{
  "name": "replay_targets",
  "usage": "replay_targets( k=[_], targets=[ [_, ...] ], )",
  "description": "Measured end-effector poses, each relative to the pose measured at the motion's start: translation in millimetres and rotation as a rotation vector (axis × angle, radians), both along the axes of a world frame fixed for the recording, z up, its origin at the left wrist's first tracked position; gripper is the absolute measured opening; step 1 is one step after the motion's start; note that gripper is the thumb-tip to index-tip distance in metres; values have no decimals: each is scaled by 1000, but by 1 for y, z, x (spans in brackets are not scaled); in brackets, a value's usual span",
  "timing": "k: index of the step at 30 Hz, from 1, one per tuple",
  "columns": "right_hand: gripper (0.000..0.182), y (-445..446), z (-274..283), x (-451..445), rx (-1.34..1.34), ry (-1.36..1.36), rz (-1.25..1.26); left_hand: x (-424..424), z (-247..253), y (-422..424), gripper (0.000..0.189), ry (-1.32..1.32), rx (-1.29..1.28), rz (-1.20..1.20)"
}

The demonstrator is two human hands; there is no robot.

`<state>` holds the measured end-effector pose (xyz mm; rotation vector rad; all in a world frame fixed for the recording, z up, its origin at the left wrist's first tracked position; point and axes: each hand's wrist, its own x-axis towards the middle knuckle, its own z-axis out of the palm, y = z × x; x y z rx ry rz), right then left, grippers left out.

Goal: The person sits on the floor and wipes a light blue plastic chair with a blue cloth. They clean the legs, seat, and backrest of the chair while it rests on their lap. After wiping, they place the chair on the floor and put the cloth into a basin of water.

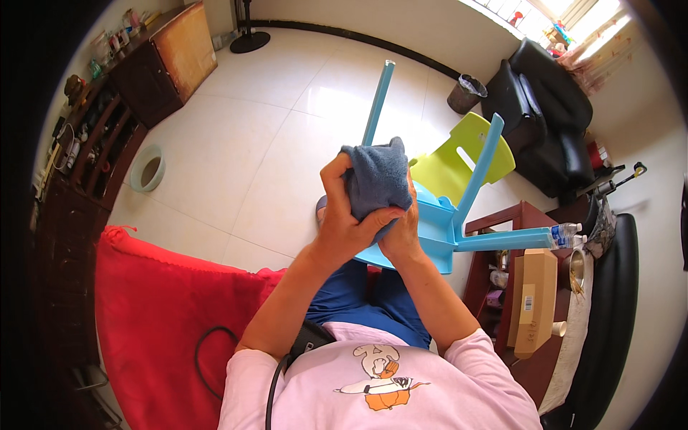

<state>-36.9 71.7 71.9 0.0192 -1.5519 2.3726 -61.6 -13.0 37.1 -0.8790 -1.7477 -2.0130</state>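
Note:
Both my hands are closed around a bunched blue-grey cloth [379, 180] in front of my lap. My left hand [341, 215] grips its left side, thumb across the front. My right hand [403, 234] holds it from the right, its fingers partly hidden behind the cloth. Beneath and behind it is a tipped-over plastic chair with a light-blue seat [430, 234] and a green backrest [462, 156]. One blue leg [379, 102] rises behind the cloth; two others stick out to the right. Whether the cloth wraps around a chair leg, I cannot tell.
Red fabric [172, 312] spreads at my left. A wooden table [518, 215] on the right bears a cardboard box [532, 303] and plastic bottles [567, 236]. Farther off are a pale bucket [148, 167], a waste bin [466, 94] and a black armchair [537, 118].

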Motion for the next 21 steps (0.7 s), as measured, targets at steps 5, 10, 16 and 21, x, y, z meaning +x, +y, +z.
replay_targets(
  k=[5,10,16,21],
  targets=[
    [31,4,-10,-4,174,28,-39,1,-8,11,63,77,24,256],
    [35,4,-18,-4,174,-33,-96,-6,11,11,42,-140,111,152],
    [35,-2,-4,0,468,94,-251,8,1,5,97,-256,185,-99],
    [41,11,-19,-2,435,152,-148,5,5,9,88,-164,76,18]
  ],
)
